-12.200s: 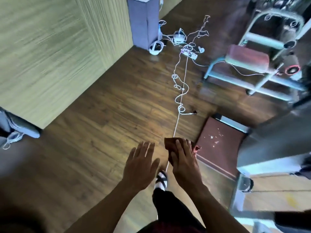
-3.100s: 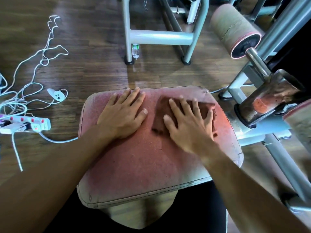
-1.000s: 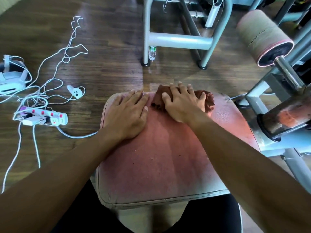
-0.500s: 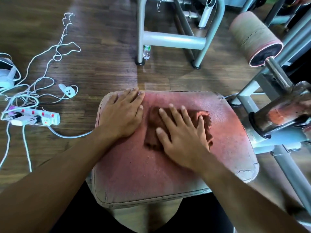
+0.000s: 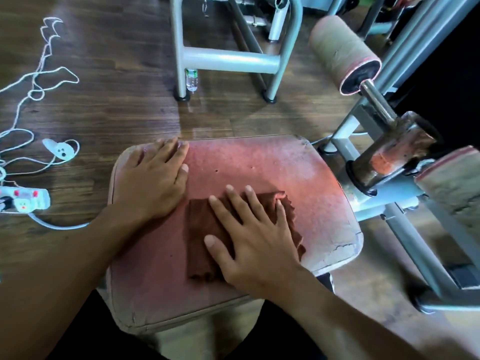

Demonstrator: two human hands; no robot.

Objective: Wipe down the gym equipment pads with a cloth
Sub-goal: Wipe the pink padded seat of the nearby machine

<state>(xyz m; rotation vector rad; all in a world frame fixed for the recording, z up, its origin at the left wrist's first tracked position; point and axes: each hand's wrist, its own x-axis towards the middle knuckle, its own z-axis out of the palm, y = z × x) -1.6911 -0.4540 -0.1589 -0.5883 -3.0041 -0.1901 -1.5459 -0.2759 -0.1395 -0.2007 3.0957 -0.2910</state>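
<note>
Hands flat on the worn red seat pad: the right hand presses a brown cloth with fingers spread, toward the pad's four o'clock side. The left hand rests open-palmed at ten o'clock, grasping nothing. Roller pad sits at one o'clock.

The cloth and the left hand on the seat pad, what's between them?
In the head view, only a bare strip of red seat pad separates the left hand from the cloth.

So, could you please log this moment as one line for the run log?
stage: wiping seat pad | right hand: flat on brown cloth | left hand: flat on pad, bracing | roller pad: untouched
</note>
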